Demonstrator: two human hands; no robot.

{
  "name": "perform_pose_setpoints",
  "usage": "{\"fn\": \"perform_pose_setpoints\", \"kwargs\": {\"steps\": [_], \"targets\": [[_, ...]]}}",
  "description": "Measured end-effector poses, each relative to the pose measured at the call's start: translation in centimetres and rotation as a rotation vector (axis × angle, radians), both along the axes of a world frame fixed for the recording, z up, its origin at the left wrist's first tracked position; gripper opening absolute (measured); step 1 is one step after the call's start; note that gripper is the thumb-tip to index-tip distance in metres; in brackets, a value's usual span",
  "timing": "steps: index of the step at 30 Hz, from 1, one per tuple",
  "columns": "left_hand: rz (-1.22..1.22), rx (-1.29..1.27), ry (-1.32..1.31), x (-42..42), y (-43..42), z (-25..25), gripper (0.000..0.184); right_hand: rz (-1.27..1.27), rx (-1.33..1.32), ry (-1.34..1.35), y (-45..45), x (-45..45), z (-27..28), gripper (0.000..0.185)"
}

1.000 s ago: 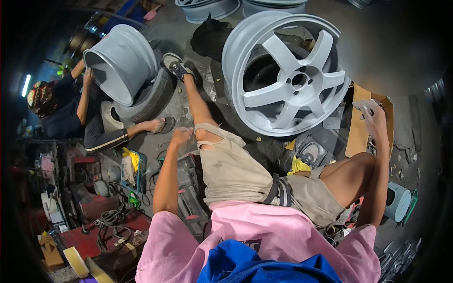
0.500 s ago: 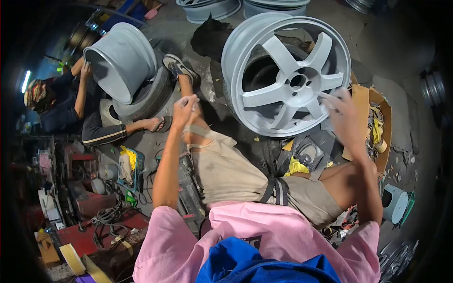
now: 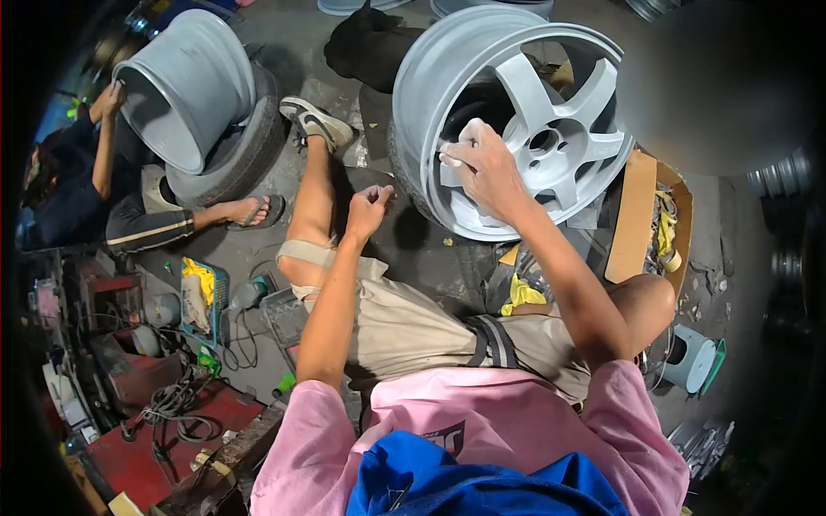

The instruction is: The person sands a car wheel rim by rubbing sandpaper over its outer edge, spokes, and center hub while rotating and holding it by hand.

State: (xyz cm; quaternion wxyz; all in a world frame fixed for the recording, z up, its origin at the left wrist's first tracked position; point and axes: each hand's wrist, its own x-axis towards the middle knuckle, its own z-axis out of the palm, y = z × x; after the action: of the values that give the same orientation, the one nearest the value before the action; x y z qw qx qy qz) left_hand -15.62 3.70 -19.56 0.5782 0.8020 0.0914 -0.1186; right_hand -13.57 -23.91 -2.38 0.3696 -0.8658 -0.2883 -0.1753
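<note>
A large grey six-spoke wheel rim leans tilted on a tyre in front of me. My right hand is at the rim's left side, over its lip and a spoke, with whitish dust on the fingers. Its fingers are pinched together, and whatever they hold is too small to make out. My left hand hovers above the floor left of the rim, near my outstretched leg, fingers curled in and closed. Nothing can be made out between them.
At the left a co-worker's hands touch another grey rim on a tyre. A black animal lies behind. A cardboard box stands right; a basket and red machine with cables are at lower left.
My right hand has swung left from beside the box, across the wheel to its left side. My left hand has moved right and a little lower. The view has shifted somewhat.
</note>
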Motion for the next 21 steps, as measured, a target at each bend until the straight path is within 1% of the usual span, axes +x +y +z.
{"fn": "perform_pose_setpoints", "kwargs": {"steps": [1, 2, 4, 5, 6, 7, 8, 9, 10, 11, 12, 14, 15, 16, 18, 19, 20, 21], "targets": [[0.009, -0.021, 0.002, 0.2, 0.1, -1.1, 0.037, 0.017, -0.135, 0.041, -0.6, 0.0, 0.5, 0.016], [0.014, -0.033, 0.005, 0.2, 0.2, -1.7, 0.038, 0.018, -0.135, 0.043, -0.9, 0.1, 1.0, 0.016], [0.009, -0.06, 0.007, -0.2, -0.1, -1.3, 0.038, 0.181, -0.255, 0.097, -1.3, 1.1, 1.7, 0.019], [0.005, -0.093, 0.009, -0.4, -0.5, -1.0, 0.039, 0.182, -0.254, 0.093, -1.7, 1.9, 1.7, 0.019], [0.007, -0.093, 0.005, -0.5, -0.8, -0.9, 0.039, 0.244, -0.276, 0.046, -2.2, 2.9, 1.5, 0.022], [0.003, -0.075, 0.006, -0.7, -1.0, -0.9, 0.038, 0.304, -0.295, -0.001, -2.4, 3.3, 2.0, 0.025], [-0.003, -0.056, 0.007, -0.9, -1.1, -0.8, 0.038, 0.305, -0.294, -0.004, -3.0, 3.6, 2.7, 0.025], [-0.011, 0.001, 0.008, -1.2, -1.3, 0.1, 0.038, 0.33, -0.459, 0.024, -3.4, 3.8, 5.1, 0.027], [-0.009, 0.002, 0.007, -1.4, -1.2, 0.2, 0.038, 0.355, -0.625, 0.053, -4.0, 3.7, 6.7, 0.028], [-0.046, 0.067, -0.039, -1.4, -1.1, 0.2, 0.039, 0.333, -0.692, 0.016, -4.9, 3.5, 7.2, 0.026], [-0.083, 0.129, -0.087, -1.3, -1.1, 0.3, 0.04, 0.331, -0.699, 0.016, -5.6, 3.0, 7.4, 0.026], [-0.099, 0.152, -0.148, -1.1, -1.3, 2.3, 0.04, 0.152, -0.317, 0.149, -6.7, 1.7, 7.5, 0.022], [-0.116, 0.187, -0.198, -1.1, -1.3, 3.6, 0.039, 0.078, -0.186, 0.053, -6.3, 1.5, 6.8, 0.023], [-0.125, 0.186, -0.196, -1.0, -1.4, 4.6, 0.039, 0.07, -0.185, 0.056, -5.5, 1.6, 6.1, 0.023], [-0.134, 0.172, -0.139, -1.0, -1.4, 5.9, 0.04, -0.155, 0.05, -0.093, -2.8, 1.7, 4.4, 0.021], [-0.124, 0.177, -0.126, -1.0, -1.5, 5.9, 0.041, -0.153, 0.048, -0.118, -1.5, 1.6, 3.4, 0.019], [-0.121, 0.17, -0.114, -1.0, -1.4, 4.9, 0.041, -0.097, 0.065, -0.127, -0.3, 1.6, 1.7, 0.017], [-0.131, 0.141, -0.109, -0.8, -1.5, 4.0, 0.041, -0.088, 0.029, -0.072, 0.5, 1.1, 1.0, 0.018]]}}
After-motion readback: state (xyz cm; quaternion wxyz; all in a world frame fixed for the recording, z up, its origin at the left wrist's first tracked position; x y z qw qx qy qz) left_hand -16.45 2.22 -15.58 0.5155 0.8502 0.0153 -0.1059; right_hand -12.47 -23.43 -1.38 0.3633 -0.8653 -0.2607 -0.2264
